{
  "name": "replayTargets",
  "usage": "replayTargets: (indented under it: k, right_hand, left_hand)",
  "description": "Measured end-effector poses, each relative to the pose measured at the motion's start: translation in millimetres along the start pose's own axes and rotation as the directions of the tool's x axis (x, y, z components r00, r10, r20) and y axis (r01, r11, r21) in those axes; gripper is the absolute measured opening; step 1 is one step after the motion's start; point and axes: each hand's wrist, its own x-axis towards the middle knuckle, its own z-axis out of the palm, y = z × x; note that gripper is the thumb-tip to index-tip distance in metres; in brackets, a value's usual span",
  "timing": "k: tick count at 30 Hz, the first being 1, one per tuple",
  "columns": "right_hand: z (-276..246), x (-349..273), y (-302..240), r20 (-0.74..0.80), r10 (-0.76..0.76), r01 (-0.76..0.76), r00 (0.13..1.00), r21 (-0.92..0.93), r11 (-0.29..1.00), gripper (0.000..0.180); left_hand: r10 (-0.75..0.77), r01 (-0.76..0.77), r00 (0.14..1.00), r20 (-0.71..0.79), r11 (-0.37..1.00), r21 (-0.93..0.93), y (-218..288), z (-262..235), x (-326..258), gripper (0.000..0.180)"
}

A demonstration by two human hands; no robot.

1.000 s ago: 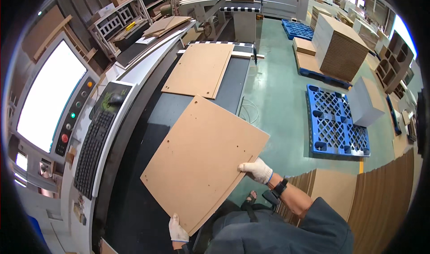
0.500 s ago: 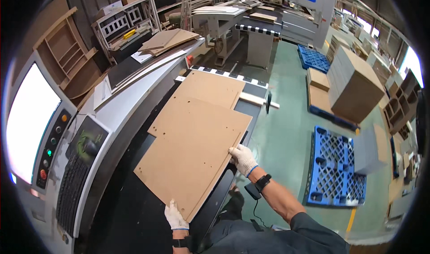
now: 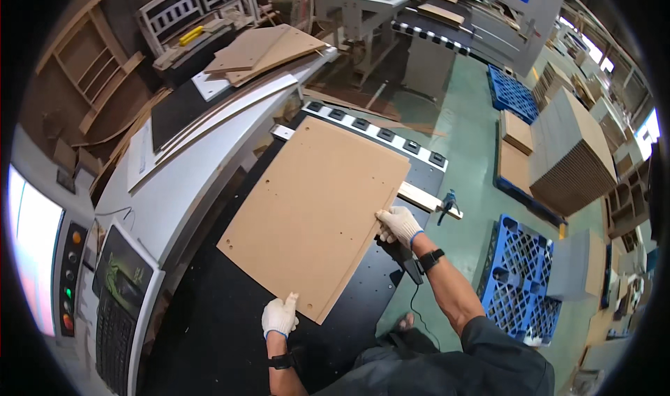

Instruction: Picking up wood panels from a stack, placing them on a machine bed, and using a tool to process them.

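Note:
A light-brown wooden panel (image 3: 307, 214) with drilled holes and a groove along its right side lies over the black machine bed (image 3: 202, 333). My left hand (image 3: 280, 316), in a white knitted glove, pinches its near edge, fingertips on top. Toward the middle of the right edge, my right hand (image 3: 399, 226), gloved too, is closed round the board with the thumb on top. Any board beneath this one is hidden by it.
Black-and-white edge blocks (image 3: 373, 132) line the bed's far end, and a pale bar (image 3: 419, 197) juts out right. To the left stand a keyboard (image 3: 115, 326), a lit screen (image 3: 36, 249) and a white counter (image 3: 230, 127). Blue pallets (image 3: 520, 284) and stacked panels (image 3: 572, 151) stand right.
The panel in my hands has moved away from me and now covers the other board. Both hands went along with it, and my view has shifted and turned.

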Motion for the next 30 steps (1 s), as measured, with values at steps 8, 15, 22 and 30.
replayTargets:
  k: [8,15,22,30]
  right_hand:
    - [-18.1,18.0,-23.9,0.033,0.068,-0.063,0.997,-0.128,0.99,0.038]
    - [-34.0,22.7,-4.8,0.094,-0.182,0.204,0.979,-0.518,0.83,0.055]
    - [-157.5,-77.9,-6.5,0.81,0.181,0.589,0.558,-0.541,0.601,0.045]
    - [-253.7,55.0,-75.1,0.259,-0.275,0.375,0.926,-0.564,0.736,0.036]
  left_hand:
    - [-0.065,0.063,0.997,-0.05,0.997,-0.042,29.2,11.1,9.1,0.058]
    - [-0.075,0.052,0.974,-0.215,0.993,-0.11,19.3,40.0,4.9,0.046]
    - [-0.032,0.033,0.96,-0.278,0.999,-0.003,38.0,70.5,-62.1,0.045]
    - [-0.127,0.188,0.875,-0.467,0.978,0.086,48.8,101.2,-67.4,0.058]
